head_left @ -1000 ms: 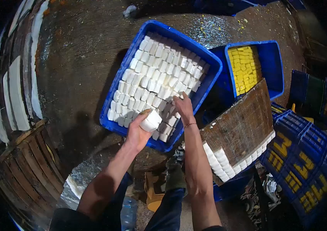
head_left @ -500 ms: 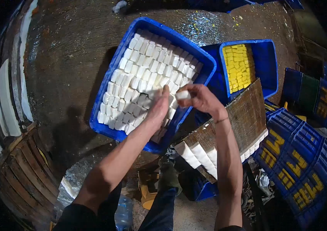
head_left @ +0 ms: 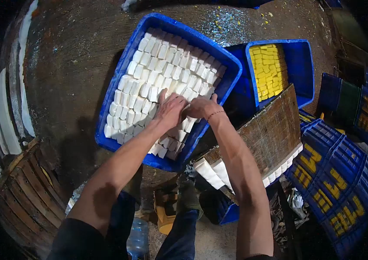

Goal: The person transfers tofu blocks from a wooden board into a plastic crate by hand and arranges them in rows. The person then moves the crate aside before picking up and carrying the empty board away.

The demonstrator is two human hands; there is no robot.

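A large blue plastic crate (head_left: 231,82) in the middle of the view holds tight rows of small white blocks (head_left: 151,76) that look like tofu. Over the middle of these rows, my left hand (head_left: 171,110) touches the blocks, its fingers partly spread and pointing down. Beside it, almost touching, my right hand (head_left: 200,107) reaches in past the crate's right side. Its fingers curl downward, and whatever they hold is hidden beneath the hand.
A second blue crate (head_left: 301,73) with yellow blocks (head_left: 268,71) stands to the right. A wooden board (head_left: 270,125) leans below it, with white blocks (head_left: 210,173) along its lower edge. Stacked blue crates (head_left: 327,182) with yellow lettering lie further right; wooden slats (head_left: 32,190) are at left.
My right hand, which held up a white block, has moved left and down into the crate. My left hand has turned from edge-on to palm-down on the blocks. The view has shifted slightly.
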